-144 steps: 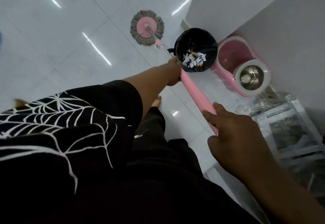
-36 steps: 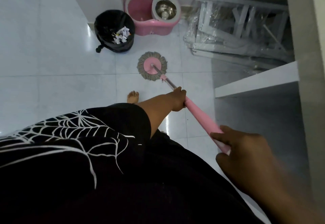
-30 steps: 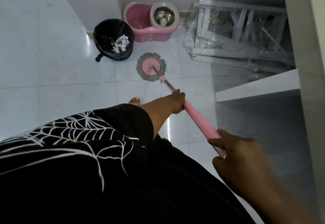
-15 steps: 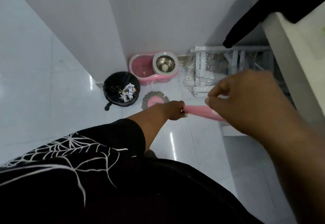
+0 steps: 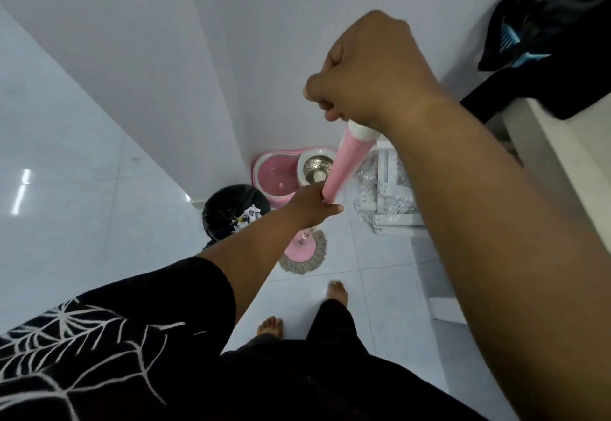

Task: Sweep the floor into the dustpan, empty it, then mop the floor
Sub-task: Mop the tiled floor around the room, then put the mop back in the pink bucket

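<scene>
Both your hands grip the mop handle (image 5: 347, 162), right hand (image 5: 367, 70) on top, left hand (image 5: 310, 210) lower; lift the mop head (image 5: 302, 255) straight to the bucket (image 5: 274, 175) at 12 o'clock.

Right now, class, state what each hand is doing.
Left hand: grips the pink mop handle low down.
Right hand: grips the handle's top end.

Dim, cool indoor light. Glare streaks on glossy floor (image 5: 82, 222), far left of and below right hand (image 5: 367, 70) fingers (image 5: 319, 89). Hand itself close, soft-focus. Wall (image 5: 132, 40) lines bow toward frame edges.
</scene>
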A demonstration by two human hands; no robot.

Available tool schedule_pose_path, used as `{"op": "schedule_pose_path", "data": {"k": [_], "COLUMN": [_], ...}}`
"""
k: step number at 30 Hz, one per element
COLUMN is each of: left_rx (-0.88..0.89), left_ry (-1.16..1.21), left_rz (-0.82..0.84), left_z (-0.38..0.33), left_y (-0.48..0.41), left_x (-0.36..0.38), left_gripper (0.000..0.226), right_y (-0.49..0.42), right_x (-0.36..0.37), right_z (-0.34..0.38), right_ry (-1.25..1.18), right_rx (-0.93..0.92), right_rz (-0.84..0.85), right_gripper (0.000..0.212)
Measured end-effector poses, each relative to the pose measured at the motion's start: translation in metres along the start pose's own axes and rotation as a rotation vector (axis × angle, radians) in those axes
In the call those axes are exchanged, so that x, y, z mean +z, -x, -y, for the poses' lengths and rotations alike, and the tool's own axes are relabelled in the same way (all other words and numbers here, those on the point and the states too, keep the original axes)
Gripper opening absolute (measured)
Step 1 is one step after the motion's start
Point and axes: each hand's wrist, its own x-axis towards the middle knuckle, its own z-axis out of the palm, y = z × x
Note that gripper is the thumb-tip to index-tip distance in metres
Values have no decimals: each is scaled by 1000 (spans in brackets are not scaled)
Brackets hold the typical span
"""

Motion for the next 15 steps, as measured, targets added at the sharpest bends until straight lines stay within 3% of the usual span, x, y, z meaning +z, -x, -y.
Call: {"op": "schedule_pose_path", "data": {"k": [3, 6, 9, 15], "left_rx": [-44, -88, -154, -150], "left_ry": [21, 84, 142, 182], "left_rz": [-35, -29, -56, -140], "left_z": [-6, -11, -18, -34], "left_y": [-5, -14, -27, -46], "left_x": [-1, -2, -4, -1], "left_gripper": [43, 28, 30, 42], "right_y": [-14, -25, -38, -61], "right_x": [-4, -7, -10, -11], "right_z": [-6, -17, -32, -67], "right_ry": [-71, -125, -315, -543], "right_rx": [-89, -179, -208, -360], "right_rz": [50, 57, 82, -4], "right_gripper": [26, 25, 24, 38]}}
